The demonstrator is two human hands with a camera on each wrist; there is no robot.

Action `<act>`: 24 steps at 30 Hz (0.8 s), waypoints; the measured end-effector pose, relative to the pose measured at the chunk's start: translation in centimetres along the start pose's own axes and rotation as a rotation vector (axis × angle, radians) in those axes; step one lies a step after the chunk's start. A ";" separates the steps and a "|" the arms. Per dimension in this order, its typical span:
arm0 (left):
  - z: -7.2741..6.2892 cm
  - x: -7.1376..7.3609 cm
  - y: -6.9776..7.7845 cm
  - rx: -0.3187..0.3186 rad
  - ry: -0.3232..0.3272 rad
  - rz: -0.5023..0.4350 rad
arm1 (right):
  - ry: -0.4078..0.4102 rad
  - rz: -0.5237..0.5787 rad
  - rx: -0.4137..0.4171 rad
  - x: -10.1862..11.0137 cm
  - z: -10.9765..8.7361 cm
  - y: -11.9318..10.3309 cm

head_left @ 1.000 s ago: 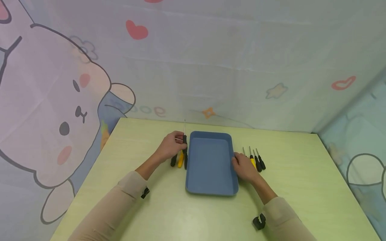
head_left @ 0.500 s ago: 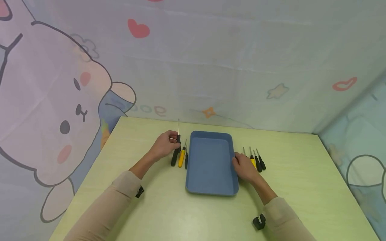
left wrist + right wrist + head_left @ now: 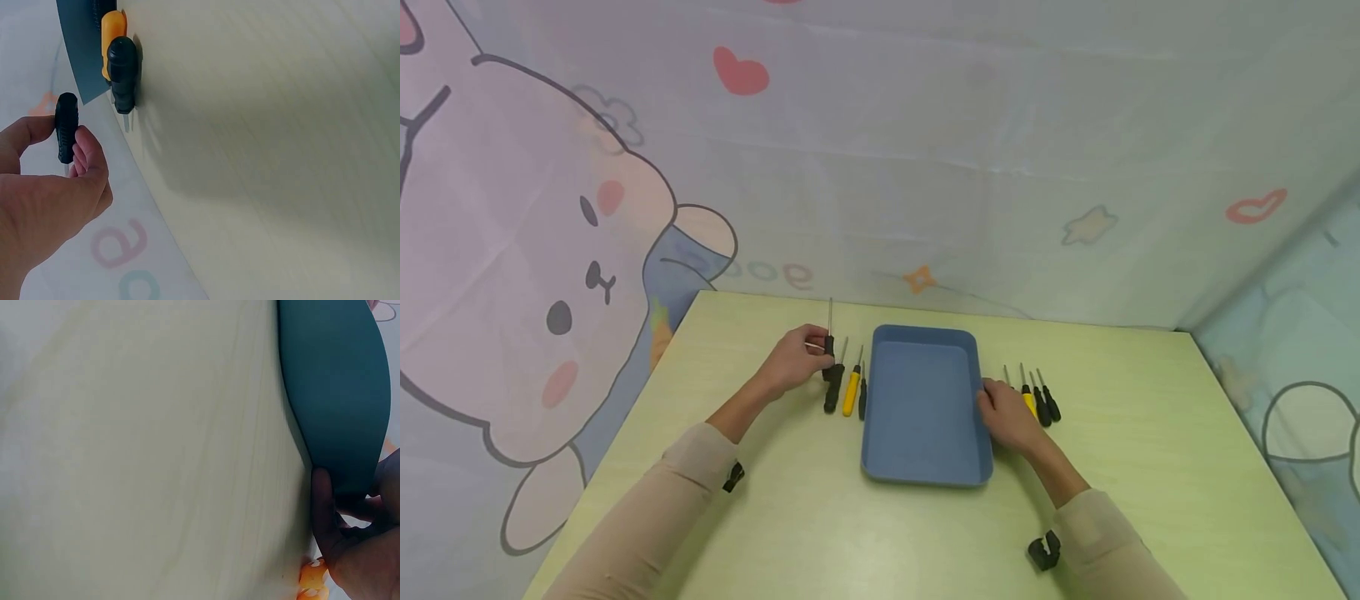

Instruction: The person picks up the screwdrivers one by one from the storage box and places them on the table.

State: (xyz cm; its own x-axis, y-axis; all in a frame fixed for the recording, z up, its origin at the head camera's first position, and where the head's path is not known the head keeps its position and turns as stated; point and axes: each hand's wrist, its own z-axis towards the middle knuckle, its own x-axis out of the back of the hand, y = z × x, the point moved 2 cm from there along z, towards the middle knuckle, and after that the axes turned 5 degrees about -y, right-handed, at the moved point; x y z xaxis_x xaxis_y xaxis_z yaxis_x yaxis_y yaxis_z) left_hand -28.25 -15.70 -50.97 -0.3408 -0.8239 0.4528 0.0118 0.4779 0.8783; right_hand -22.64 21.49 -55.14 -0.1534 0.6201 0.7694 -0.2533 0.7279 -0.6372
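In the head view my left hand [image 3: 790, 362] pinches a black-handled screwdriver [image 3: 829, 345] between thumb and fingers, its shaft pointing toward the back wall. The left wrist view shows that screwdriver's handle [image 3: 66, 128] held apart from the others. Just right of this hand lie a thick black screwdriver [image 3: 833, 393], a yellow screwdriver [image 3: 852, 393] and a slim black screwdriver [image 3: 862, 402]. Beside them is a shallow blue tray [image 3: 925, 408] with nothing in it. My right hand [image 3: 1011, 417] grips the tray's right rim; in the right wrist view its thumb [image 3: 321, 494] presses the outer wall.
Right of my right hand lie several screwdrivers, among them a yellow one [image 3: 1028, 403] and a black one [image 3: 1051, 407], partly hidden by the hand. The pale table [image 3: 910, 542] ends at a printed cloth [image 3: 970, 167] behind. A black clip [image 3: 1043, 552] sits by the right cuff.
My left hand has moved left, away from the tray, with the screwdriver, uncovering the screwdrivers lying beside the tray. The right hand and the tray have stayed put.
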 end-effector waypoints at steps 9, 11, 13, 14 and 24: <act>0.2 0.5 -1.6 0.045 -0.007 0.013 | 0.004 -0.003 -0.009 0.0 0.2 0.1; 0.3 0.5 -1.8 0.060 -0.010 0.019 | 0.007 -0.006 -0.009 -0.1 0.2 0.1; 0.2 0.6 -2.0 0.077 -0.010 0.027 | 0.009 -0.008 -0.007 -0.1 0.2 0.1; 0.1 0.6 -2.1 0.083 -0.010 0.030 | 0.008 -0.009 -0.008 -0.1 0.1 0.1; 0.1 0.3 -3.4 0.122 0.012 0.176 | 0.016 -0.013 -0.007 -0.1 0.0 0.0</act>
State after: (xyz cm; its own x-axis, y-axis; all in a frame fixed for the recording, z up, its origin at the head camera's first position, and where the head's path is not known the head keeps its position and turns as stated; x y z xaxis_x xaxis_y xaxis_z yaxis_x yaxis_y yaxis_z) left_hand -28.53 -17.56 -53.87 -0.3322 -0.7276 0.6002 -0.0439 0.6476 0.7607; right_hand -22.64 21.43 -55.27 -0.1351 0.6153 0.7767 -0.2487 0.7377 -0.6277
